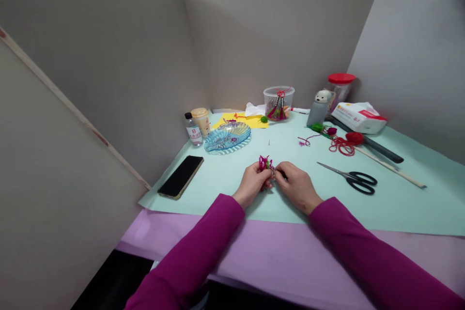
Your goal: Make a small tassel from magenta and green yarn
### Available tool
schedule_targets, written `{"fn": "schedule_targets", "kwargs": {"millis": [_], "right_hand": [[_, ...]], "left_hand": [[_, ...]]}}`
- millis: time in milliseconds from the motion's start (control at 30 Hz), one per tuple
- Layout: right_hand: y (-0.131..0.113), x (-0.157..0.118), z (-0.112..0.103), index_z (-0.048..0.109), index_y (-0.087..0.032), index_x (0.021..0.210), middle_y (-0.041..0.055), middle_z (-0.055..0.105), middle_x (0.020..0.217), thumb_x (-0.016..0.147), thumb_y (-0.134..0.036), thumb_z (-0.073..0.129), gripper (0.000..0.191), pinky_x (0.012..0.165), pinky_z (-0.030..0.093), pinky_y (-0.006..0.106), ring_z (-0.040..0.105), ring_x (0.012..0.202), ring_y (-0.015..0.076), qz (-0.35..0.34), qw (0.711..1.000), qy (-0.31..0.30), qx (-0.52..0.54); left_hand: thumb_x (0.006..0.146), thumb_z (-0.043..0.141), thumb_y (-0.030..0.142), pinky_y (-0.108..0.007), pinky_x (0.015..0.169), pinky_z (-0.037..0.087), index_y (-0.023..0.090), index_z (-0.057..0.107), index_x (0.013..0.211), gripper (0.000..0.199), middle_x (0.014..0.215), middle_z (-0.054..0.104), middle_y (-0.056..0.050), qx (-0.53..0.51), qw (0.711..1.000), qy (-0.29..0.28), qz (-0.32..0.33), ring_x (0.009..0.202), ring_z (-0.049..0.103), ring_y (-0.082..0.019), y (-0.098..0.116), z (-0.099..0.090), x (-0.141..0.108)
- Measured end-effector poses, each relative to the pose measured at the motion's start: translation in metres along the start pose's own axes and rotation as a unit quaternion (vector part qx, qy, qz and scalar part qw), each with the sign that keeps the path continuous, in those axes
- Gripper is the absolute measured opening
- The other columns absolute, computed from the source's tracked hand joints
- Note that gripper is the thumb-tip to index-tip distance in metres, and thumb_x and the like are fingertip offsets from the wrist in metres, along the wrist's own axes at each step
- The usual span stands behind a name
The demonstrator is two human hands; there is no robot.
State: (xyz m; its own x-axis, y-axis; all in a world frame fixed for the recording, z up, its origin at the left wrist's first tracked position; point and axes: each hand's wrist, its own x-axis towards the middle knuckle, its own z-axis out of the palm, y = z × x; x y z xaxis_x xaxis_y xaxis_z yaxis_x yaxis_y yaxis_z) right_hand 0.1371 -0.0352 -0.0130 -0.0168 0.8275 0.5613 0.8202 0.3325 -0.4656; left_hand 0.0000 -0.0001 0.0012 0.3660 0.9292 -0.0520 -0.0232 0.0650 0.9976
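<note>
My left hand (253,181) pinches a small bundle of magenta and green yarn (266,162) over the middle of the pale green table cover. Loose magenta ends stick up above the fingers. Right beside it, my right hand (296,185) is closed, its thumb and fingertips pressed together at the bundle's right side. Whatever those fingertips hold is too small to make out. Black-handled scissors (358,180) lie to the right of my right hand. Behind the hands, a blue shell-shaped dish (228,139) contains small shiny pieces.
A phone (181,177) lies at left, near a small bottle (193,131) and a lidded cup (201,121). A clear tub (279,102) stands at the back. At right are red yarn (354,138), a grey bottle (317,110), a tissue pack (359,117) and a red-lidded jar (340,88).
</note>
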Motion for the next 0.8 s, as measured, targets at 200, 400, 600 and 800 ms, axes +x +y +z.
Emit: {"fn": "schedule_targets", "kwargs": {"millis": [200,400,600,800], "right_hand": [[0.0009,0.0,0.0,0.053,-0.02,0.074,0.0007,0.058,0.074,0.084,-0.023,0.042,0.015,0.063,0.035,0.025,0.05,0.065,0.0128,-0.008,1.0,-0.005,-0.002],[0.0015,-0.0003,0.0007,0.053,-0.021,0.074,0.0011,0.058,0.074,0.084,-0.024,0.042,0.016,0.063,0.035,0.025,0.05,0.065,0.0131,-0.015,1.0,-0.001,-0.002],[0.0021,0.0001,0.0006,0.054,-0.021,0.074,0.0017,0.06,0.075,0.084,-0.025,0.041,0.016,0.062,0.035,0.025,0.051,0.065,0.0134,-0.013,1.0,-0.008,-0.003],[0.0027,-0.0007,0.0016,0.054,-0.02,0.076,0.0016,0.059,0.076,0.085,-0.025,0.042,0.016,0.062,0.035,0.025,0.052,0.067,0.0135,-0.012,1.0,-0.009,-0.013]], "left_hand": [[0.07,0.056,0.02,-0.018,0.042,0.033,0.015,0.052,0.075,0.008,0.051,0.048,0.003,-0.004,1.0,0.004,0.005,0.042,0.047,-0.008,-0.001,-0.0005,0.0004],[0.069,0.056,0.018,-0.018,0.044,0.036,0.015,0.052,0.076,0.01,0.056,0.051,0.003,-0.023,1.0,0.002,0.011,0.044,0.046,-0.006,-0.002,-0.0002,0.0012],[0.068,0.057,0.019,-0.018,0.043,0.034,0.015,0.052,0.077,0.011,0.053,0.051,0.003,-0.02,1.0,0.005,0.002,0.043,0.047,-0.007,0.0016,0.001,-0.0013],[0.068,0.056,0.018,-0.017,0.042,0.032,0.015,0.052,0.076,0.009,0.055,0.052,0.003,-0.003,1.0,-0.004,0.003,0.044,0.047,-0.007,0.0012,0.0005,-0.0009]]}}
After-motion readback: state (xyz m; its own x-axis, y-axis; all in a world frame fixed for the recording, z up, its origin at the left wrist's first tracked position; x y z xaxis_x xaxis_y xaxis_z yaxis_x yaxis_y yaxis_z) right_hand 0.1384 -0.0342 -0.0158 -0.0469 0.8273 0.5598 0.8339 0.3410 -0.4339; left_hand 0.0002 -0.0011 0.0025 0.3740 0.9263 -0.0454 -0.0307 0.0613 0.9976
